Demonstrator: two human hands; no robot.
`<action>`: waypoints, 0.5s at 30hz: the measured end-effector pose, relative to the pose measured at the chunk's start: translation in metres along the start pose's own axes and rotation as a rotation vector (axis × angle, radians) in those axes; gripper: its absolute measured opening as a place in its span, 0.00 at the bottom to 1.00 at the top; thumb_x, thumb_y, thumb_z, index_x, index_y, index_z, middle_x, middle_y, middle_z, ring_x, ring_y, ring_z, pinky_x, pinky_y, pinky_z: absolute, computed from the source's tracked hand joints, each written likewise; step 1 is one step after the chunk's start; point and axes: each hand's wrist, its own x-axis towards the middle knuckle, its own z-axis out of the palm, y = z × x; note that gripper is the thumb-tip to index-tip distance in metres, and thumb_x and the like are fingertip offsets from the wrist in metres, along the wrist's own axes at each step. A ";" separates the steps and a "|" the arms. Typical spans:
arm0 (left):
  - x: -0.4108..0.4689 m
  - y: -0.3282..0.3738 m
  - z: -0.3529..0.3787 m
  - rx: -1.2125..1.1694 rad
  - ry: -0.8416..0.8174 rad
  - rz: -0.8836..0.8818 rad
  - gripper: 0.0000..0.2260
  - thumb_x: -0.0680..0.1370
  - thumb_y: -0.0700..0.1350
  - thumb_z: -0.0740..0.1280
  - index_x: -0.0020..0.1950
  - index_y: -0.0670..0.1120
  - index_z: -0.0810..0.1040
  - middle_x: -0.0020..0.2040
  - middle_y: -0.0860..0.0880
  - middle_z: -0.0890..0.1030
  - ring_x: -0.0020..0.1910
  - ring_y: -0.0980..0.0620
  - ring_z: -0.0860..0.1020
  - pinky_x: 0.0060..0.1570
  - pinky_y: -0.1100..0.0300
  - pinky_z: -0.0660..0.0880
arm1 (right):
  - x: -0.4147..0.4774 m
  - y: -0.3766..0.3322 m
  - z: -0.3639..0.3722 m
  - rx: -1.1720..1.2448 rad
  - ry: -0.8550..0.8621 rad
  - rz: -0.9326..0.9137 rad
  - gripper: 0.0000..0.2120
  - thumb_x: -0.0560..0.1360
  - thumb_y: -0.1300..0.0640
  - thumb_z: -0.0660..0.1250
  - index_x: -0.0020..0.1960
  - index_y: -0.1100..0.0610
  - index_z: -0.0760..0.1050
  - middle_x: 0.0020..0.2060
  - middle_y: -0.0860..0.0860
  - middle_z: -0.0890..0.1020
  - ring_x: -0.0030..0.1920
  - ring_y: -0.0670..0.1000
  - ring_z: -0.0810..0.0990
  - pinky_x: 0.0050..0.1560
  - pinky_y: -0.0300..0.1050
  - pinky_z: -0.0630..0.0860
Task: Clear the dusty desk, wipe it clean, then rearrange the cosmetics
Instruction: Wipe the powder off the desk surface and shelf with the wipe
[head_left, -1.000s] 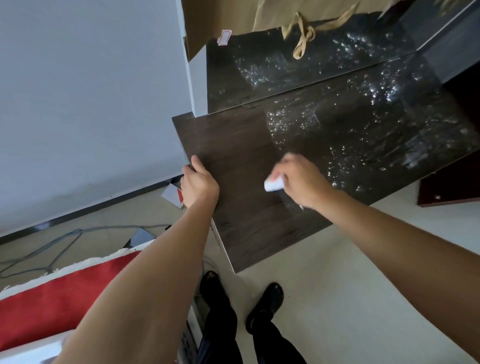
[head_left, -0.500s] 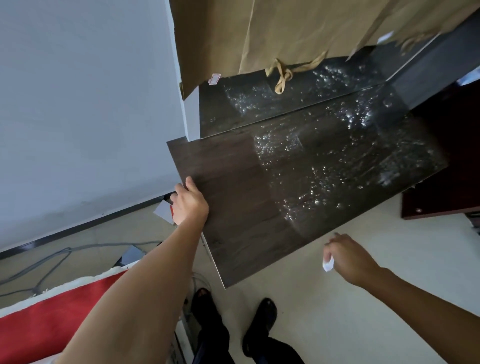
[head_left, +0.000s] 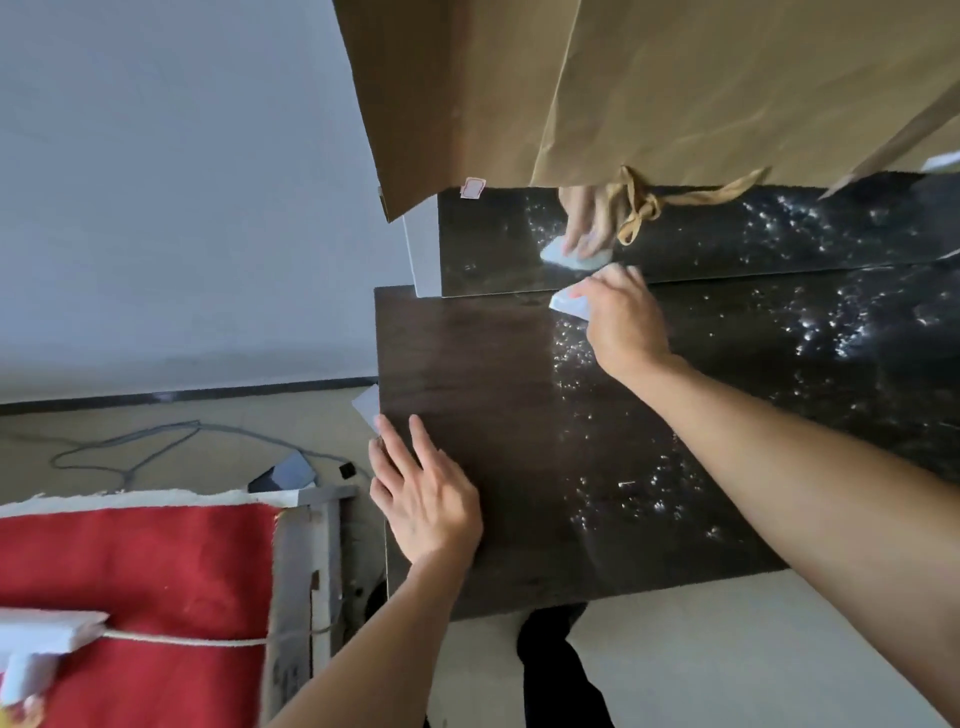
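Dark wood desk (head_left: 493, 415), mid-view; left part looks wiped, right part glinting with specks. White wipe (head_left: 569, 305) at desk's back edge, pinched in curled fingers of right hand (head_left: 623, 319), likely starting stroke. Probably bracing: left hand (head_left: 426, 501) flat near left edge, fingers straight, apart. Red-bordered sticker (head_left: 471, 188) at paper bag (head_left: 649, 88) edge: nothing legible.
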 end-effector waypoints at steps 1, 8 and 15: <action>0.000 0.001 0.002 0.023 0.010 -0.001 0.23 0.80 0.47 0.52 0.76 0.48 0.55 0.78 0.43 0.49 0.75 0.41 0.53 0.67 0.45 0.59 | 0.009 -0.001 0.012 0.032 -0.008 -0.046 0.20 0.69 0.70 0.64 0.57 0.56 0.78 0.51 0.55 0.77 0.54 0.57 0.71 0.49 0.52 0.74; 0.004 0.003 0.012 0.076 0.085 -0.034 0.22 0.80 0.44 0.54 0.74 0.46 0.60 0.77 0.40 0.55 0.72 0.38 0.59 0.64 0.42 0.63 | 0.014 0.005 0.047 0.295 -0.006 -0.113 0.17 0.71 0.69 0.66 0.55 0.55 0.82 0.44 0.56 0.77 0.47 0.58 0.74 0.47 0.51 0.75; 0.000 0.009 0.007 0.076 0.066 -0.050 0.22 0.80 0.45 0.55 0.75 0.46 0.60 0.78 0.42 0.53 0.73 0.39 0.57 0.66 0.42 0.61 | -0.056 0.034 0.003 0.414 -0.497 -0.431 0.15 0.73 0.70 0.63 0.48 0.54 0.84 0.41 0.49 0.77 0.42 0.49 0.75 0.43 0.40 0.67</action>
